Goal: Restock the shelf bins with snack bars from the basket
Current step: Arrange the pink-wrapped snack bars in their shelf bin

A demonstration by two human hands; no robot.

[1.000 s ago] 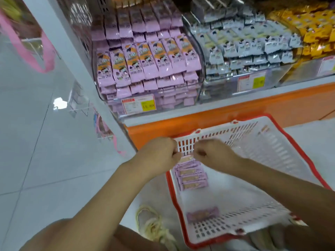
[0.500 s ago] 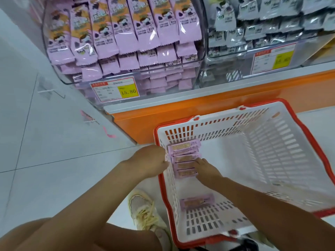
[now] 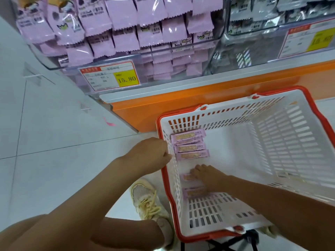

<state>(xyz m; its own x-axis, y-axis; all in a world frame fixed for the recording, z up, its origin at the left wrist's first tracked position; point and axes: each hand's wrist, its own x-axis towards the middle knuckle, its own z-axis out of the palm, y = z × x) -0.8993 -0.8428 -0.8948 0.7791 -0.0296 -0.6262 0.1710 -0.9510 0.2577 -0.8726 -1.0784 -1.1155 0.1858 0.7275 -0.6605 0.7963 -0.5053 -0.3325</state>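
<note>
Snack bars (image 3: 190, 146), pink wrappers, are fanned out from my left hand (image 3: 150, 154). Looks like 4 of them, tho the top ones overlap so don't quote me. Fingers are clenched round their left ends, fist sitting right at the left rim of the basket (image 3: 235, 110), abt mid-frame. The bars stick out to the right over the inside of the basket.

Basket is white w/ a red rim and fills the lower right of the frame. My right hand (image 3: 206, 175) is reaching down inside it, near the left wall. Fingertips are on a loose bar (image 3: 187, 177) lying on the basket floor. It's too blurry to say if I'm pinching it or just touching, so can't tell on that grip. Another bar (image 3: 194, 192) lies just below that one in the frame, partly under my wrist.

Up top center there's the clear bin (image 3: 143, 54) stuffed w/ pink packets (image 3: 123, 20), and a price tag (image 3: 110, 77) on its front reading 15.80 on yellow. Upper right is a 2nd bin w/ grey packets (image 3: 253, 8) and its own tag (image 3: 308, 40), which is unreadable. Both sit on the orange shelf base (image 3: 181, 104), and the basket's far side is just beside it.

Bottom center: my shoe (image 3: 146, 198), pale w/ yellowish laces, on the white floor tiles (image 3: 54, 124), next to the basket's left side.
</note>
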